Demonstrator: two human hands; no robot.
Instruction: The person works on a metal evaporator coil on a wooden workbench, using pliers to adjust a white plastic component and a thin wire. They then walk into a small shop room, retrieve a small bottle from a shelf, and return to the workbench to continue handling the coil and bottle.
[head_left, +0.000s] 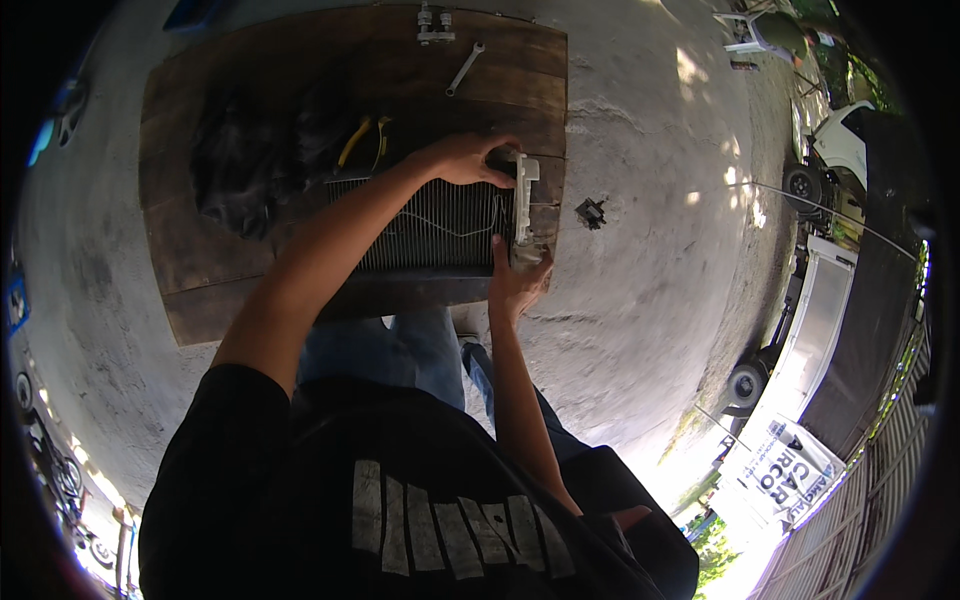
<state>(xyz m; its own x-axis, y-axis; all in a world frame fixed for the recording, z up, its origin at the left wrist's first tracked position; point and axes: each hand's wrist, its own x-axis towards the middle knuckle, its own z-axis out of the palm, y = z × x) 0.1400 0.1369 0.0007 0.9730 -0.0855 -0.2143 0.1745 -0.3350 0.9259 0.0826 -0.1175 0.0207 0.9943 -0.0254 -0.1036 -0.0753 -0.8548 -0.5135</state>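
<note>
A finned car radiator point(430, 235) lies flat on the brown wooden board, a thin pale wire or string slack across its fins. Along its right end runs a pale, upright end tank point(523, 195). My left hand point(468, 160) is closed on the far corner of that end tank, thumb and fingers on either side. At the near corner my right hand point(518, 285) grips the same end, its thumb pointing away from me over the fins. My left forearm hides part of the radiator's left side.
Beyond the radiator lie yellow-handled pliers point(354, 142), a wrench point(465, 70) and a metal fitting point(436, 25). Crumpled black cloth or plastic point(245, 160) covers the board's left. A small dark metal part point(591, 213) sits on the concrete floor. Another person point(780, 35) and vehicles are far right.
</note>
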